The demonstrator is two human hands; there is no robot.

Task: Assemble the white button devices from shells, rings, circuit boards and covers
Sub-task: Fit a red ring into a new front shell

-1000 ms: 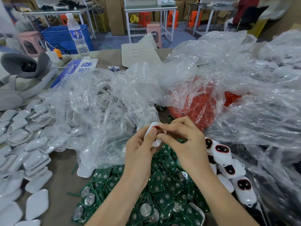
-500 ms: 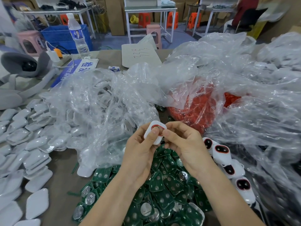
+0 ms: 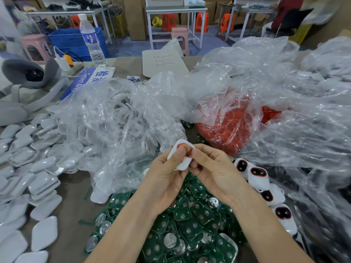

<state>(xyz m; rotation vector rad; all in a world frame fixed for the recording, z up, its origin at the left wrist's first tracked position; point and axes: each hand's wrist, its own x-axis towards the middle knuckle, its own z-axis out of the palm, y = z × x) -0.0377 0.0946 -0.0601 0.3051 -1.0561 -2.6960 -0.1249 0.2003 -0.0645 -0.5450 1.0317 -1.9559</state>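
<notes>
1. The brown surface (image 3: 74,215) carries white covers (image 3: 38,168) spread across its left side.
2. Green circuit boards (image 3: 190,224) are heaped at the near middle.
3. Behind them, clear bags hold white shells (image 3: 114,120) and red rings (image 3: 228,130).
4. A water bottle (image 3: 93,48) and a blue sign (image 3: 95,76) sit at the far left.

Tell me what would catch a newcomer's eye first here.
At centre, the left hand and right hand grip a white shell with a red ring. Below them lies a heap of green circuit boards; behind, a clear bag of red rings stands out.
</notes>
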